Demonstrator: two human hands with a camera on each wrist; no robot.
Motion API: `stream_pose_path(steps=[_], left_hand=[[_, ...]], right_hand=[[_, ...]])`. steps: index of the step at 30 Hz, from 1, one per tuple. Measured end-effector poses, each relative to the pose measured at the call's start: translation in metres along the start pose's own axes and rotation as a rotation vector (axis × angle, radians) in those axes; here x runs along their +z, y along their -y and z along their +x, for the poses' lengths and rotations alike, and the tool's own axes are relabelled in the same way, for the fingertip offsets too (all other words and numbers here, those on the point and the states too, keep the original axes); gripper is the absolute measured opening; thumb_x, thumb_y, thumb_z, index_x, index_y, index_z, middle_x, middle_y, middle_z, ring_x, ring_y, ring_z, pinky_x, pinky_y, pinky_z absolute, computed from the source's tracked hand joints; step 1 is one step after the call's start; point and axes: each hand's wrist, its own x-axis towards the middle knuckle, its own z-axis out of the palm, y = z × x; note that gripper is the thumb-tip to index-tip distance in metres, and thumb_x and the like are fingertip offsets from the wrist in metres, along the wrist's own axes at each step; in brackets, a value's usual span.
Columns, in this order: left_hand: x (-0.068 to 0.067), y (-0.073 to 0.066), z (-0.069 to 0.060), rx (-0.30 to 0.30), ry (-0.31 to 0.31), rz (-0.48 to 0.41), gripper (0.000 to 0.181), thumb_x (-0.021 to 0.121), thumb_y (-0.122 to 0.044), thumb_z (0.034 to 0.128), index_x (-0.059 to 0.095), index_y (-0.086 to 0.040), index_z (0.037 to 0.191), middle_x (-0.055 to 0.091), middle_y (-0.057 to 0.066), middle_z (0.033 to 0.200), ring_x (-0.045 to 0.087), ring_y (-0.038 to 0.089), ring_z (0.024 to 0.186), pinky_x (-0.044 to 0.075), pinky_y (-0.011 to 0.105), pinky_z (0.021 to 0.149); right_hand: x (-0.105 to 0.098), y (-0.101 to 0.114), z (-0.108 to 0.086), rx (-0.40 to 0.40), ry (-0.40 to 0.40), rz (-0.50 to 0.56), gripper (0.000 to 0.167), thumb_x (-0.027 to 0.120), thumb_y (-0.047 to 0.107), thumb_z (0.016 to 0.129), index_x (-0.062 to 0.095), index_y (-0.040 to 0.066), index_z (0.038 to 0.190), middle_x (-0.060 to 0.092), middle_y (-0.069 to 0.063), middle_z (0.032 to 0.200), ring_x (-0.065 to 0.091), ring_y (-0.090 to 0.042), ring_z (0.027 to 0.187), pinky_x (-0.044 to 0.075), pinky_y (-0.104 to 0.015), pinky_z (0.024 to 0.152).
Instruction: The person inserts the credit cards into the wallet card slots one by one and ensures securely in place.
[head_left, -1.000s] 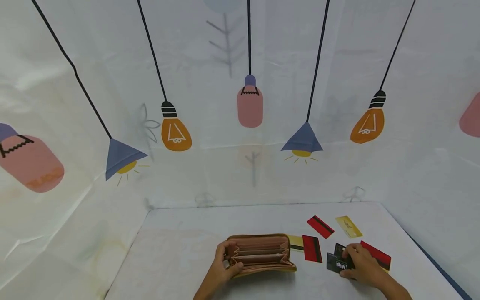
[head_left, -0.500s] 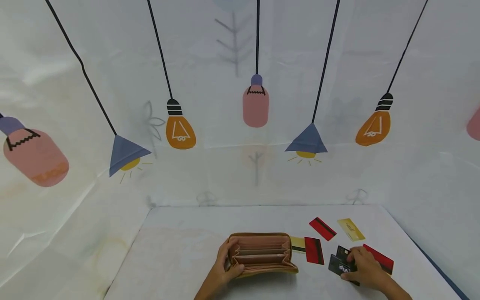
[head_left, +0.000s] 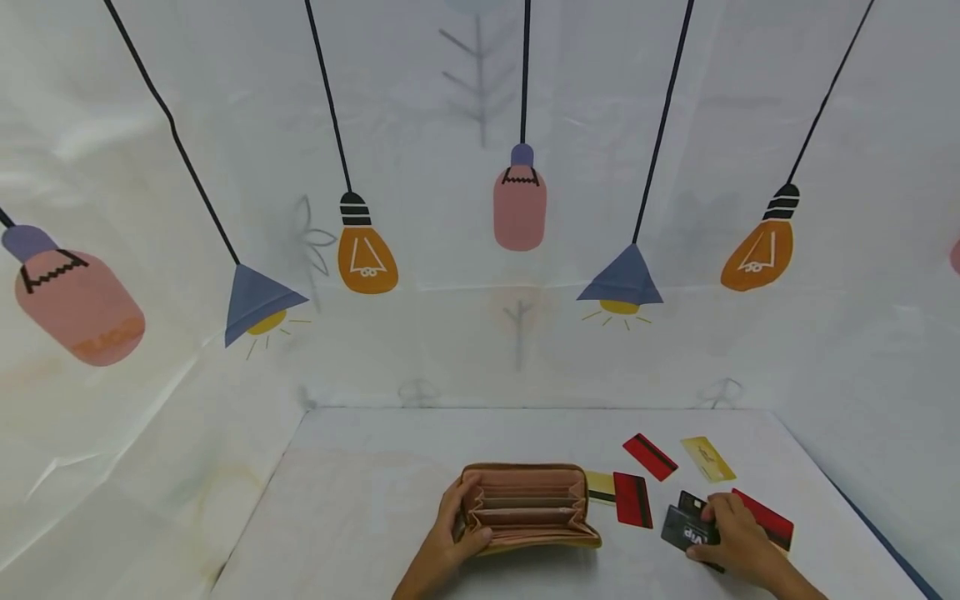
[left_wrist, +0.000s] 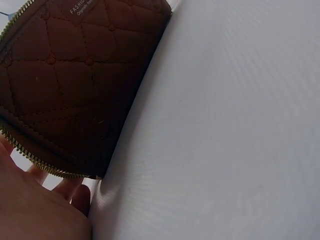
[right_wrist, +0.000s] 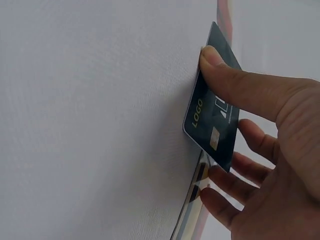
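A brown wallet point(head_left: 525, 507) stands unzipped on the table, its pleated compartments facing up in the head view. The left hand point(head_left: 448, 533) grips its left end, thumb at the front edge; quilted leather point(left_wrist: 75, 75) and a zip show in the left wrist view. To the right, the right hand point(head_left: 738, 537) pinches a dark VIP card point(head_left: 686, 528), with another dark card point(head_left: 691, 502) behind it. In the right wrist view the thumb of the right hand point(right_wrist: 270, 115) lies on a dark card point(right_wrist: 207, 117) with a chip and LOGO print, tilted off the table.
Red striped cards point(head_left: 649, 456) point(head_left: 633, 500) and a gold card point(head_left: 707, 459) lie on the white table point(head_left: 360, 500). Another gold card point(head_left: 601, 486) is beside the wallet. One more red card point(head_left: 765, 518) lies behind the right hand. A wall sheet point(head_left: 450, 350) printed with lamps stands behind.
The head view has shifted slightly, moving the scene to the right in it. The right hand's fingers have shifted slightly on the dark cards; the left hand keeps its grip on the wallet.
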Motion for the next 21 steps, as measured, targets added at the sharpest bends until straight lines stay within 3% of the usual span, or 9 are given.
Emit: stream_pose_path(steps=[4, 6, 8, 11, 15, 21], left_hand=[[-0.003, 0.001, -0.002, 0.006, 0.048, -0.002, 0.072, 0.058, -0.020, 0.1016, 0.017, -0.032, 0.159, 0.005, 0.011, 0.164, 0.028, 0.041, 0.147, 0.037, 0.024, 0.111], [-0.005, 0.002, -0.002, 0.008, 0.078, -0.008, 0.074, 0.058, -0.019, 0.1016, 0.014, -0.033, 0.159, 0.001, 0.011, 0.165, 0.026, 0.043, 0.148, 0.037, 0.020, 0.110], [-0.006, 0.003, -0.002, 0.000, 0.099, -0.009, 0.076, 0.058, -0.020, 0.1018, 0.011, -0.035, 0.160, -0.003, 0.010, 0.165, 0.024, 0.043, 0.148, 0.037, 0.025, 0.111], [-0.008, 0.003, -0.002, -0.006, 0.109, -0.001, 0.078, 0.059, -0.020, 0.1011, 0.010, -0.036, 0.160, -0.005, 0.010, 0.166, 0.024, 0.043, 0.148, 0.037, 0.042, 0.114], [-0.008, 0.003, -0.001, -0.006, 0.117, 0.007, 0.080, 0.060, -0.019, 0.0996, 0.011, -0.035, 0.160, -0.010, 0.014, 0.166, 0.023, 0.045, 0.148, 0.028, 0.065, 0.113], [-0.006, 0.001, -0.002, -0.035, 0.112, -0.003, 0.081, 0.063, -0.021, 0.0979, 0.013, -0.037, 0.159, -0.012, 0.011, 0.166, 0.017, 0.045, 0.150, 0.018, 0.074, 0.112]], right_hand=[[0.001, 0.002, 0.002, 0.044, 0.025, -0.001, 0.073, 0.094, 0.043, 0.058, 0.052, 0.002, 0.101, 0.055, -0.011, 0.098, 0.050, -0.027, 0.091, 0.049, -0.048, 0.078], [0.001, 0.004, 0.003, 0.075, 0.037, -0.012, 0.074, 0.094, 0.044, 0.057, 0.054, 0.001, 0.103, 0.060, -0.010, 0.097, 0.051, -0.028, 0.090, 0.048, -0.051, 0.078], [0.001, 0.005, 0.003, 0.097, 0.045, -0.022, 0.077, 0.093, 0.046, 0.056, 0.057, 0.001, 0.107, 0.062, -0.011, 0.098, 0.051, -0.030, 0.091, 0.047, -0.055, 0.078], [0.003, 0.007, -0.001, 0.081, 0.039, -0.005, 0.078, 0.092, 0.044, 0.059, 0.060, 0.001, 0.116, 0.063, -0.012, 0.104, 0.050, -0.032, 0.094, 0.052, -0.054, 0.078], [0.005, 0.009, -0.011, 0.006, -0.031, 0.026, 0.063, 0.089, 0.028, 0.072, 0.062, 0.001, 0.123, 0.063, -0.012, 0.109, 0.052, -0.027, 0.094, 0.058, -0.051, 0.078], [0.005, 0.011, -0.022, -0.113, -0.184, -0.014, 0.042, 0.078, 0.005, 0.083, 0.067, 0.006, 0.123, 0.066, -0.010, 0.102, 0.056, -0.019, 0.085, 0.059, -0.043, 0.075]])
